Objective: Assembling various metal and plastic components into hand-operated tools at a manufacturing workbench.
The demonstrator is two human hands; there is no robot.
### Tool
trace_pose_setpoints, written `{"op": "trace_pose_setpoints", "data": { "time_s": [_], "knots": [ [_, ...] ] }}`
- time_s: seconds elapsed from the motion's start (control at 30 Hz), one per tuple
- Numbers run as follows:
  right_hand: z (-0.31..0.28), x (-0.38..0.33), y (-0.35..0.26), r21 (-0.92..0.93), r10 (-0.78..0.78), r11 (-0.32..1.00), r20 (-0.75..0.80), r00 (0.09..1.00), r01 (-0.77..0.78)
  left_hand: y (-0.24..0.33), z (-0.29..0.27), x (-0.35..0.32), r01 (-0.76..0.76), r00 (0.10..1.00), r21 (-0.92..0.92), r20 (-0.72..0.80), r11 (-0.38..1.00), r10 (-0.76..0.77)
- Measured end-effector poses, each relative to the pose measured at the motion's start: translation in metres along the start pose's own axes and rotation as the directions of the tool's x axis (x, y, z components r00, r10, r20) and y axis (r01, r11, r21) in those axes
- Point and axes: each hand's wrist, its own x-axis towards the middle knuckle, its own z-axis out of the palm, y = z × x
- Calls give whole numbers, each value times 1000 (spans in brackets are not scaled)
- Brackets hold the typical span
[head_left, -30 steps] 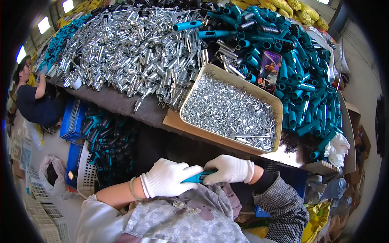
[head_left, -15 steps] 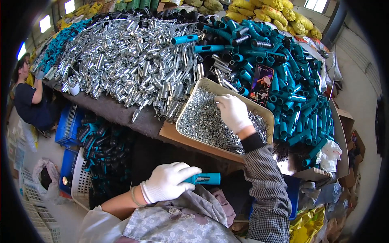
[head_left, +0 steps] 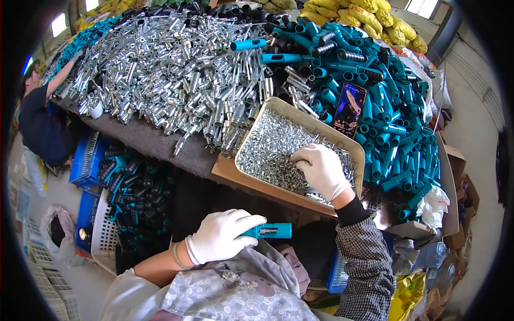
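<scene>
Currently, white-gloved left hand (head_left: 221, 236) is gripping teal plastic tube (head_left: 276, 230), axis running left-right, lower centre; white-gloved right hand (head_left: 324, 172), hold unclear, touching silver metal bits (head_left: 273, 145) above-right.

The left hand (head_left: 222, 236) and right hand (head_left: 323, 170) are both wearing white gloves (head_left: 214, 247). A thin, dull-coloured bracelet (head_left: 181, 257) is circling the left wrist. A black cuff (head_left: 352, 211) is edging the finely checked dark-and-white right sleeve (head_left: 367, 257), while a plain whitish sleeve (head_left: 126, 294) is covering the left arm. A grey apron (head_left: 214, 299) (pale leafy print, mauve patches) is draping the front.
</scene>
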Motion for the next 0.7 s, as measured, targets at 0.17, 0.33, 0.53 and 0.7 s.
{"op": "trace_pose_setpoints", "data": {
  "time_s": [0.17, 0.33, 0.53, 0.7],
  "knots": [
    [-5, -2, -9, 91, 64, 995, -142, 988, -51, -2, -2, 3, -2, 999, -1, -34, 1000, 2],
    [2, -1, -4, 227, 141, 970, -227, 964, -88, -4, -7, 7, 6, 998, 17, -61, 1000, -5],
    [-9, -12, -31, 543, 331, 809, -100, 938, -227, 0, -17, 12, 35, 997, 19, -63, 999, -33],
    [-10, -43, -77, 560, 195, 796, 127, 973, -232, -6, -22, 9, -20, 998, 170, -57, 985, 30]
  ]
}}
